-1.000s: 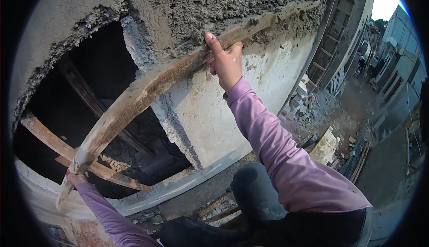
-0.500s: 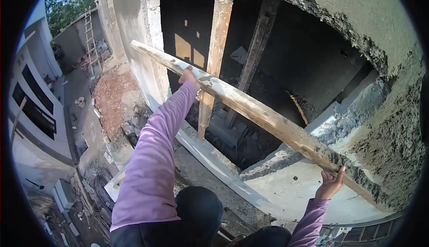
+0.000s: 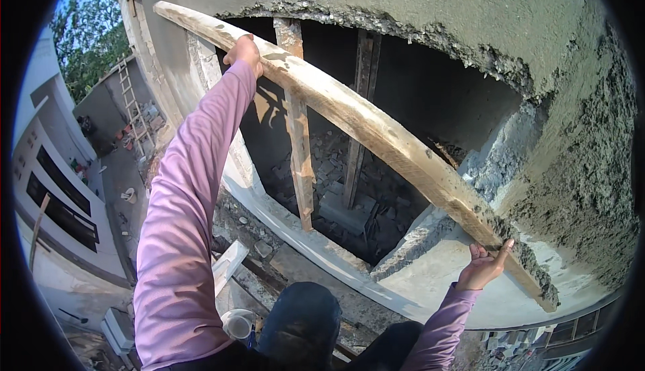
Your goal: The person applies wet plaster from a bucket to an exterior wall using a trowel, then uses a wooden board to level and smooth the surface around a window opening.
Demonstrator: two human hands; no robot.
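Observation:
A long pale wooden board (image 3: 376,132) slants across the opening in the wall (image 3: 322,112), its high end at the upper left and its low end at the right. My left hand (image 3: 244,54) is closed round the upper part of it. Near the low end, my right hand (image 3: 482,267) grips the edge from below, thumb on the near face. Grey wet mortar (image 3: 516,240) clings along the board's low end, close to the rough plastered wall (image 3: 578,163). What my left fingers do behind the board is hidden.
Two upright timbers, one nearer (image 3: 297,159) and one deeper (image 3: 356,149), stand in the dark opening above rubble. Broken masonry (image 3: 470,69) edges its top. A whitish bucket (image 3: 238,325) stands beside my knee (image 3: 302,327). A wooden ladder (image 3: 132,106) leans at the far left.
The board has swung up at its left end, with my left hand rising up and to the left. My right hand has shifted slightly left at the low end. The view has shifted too.

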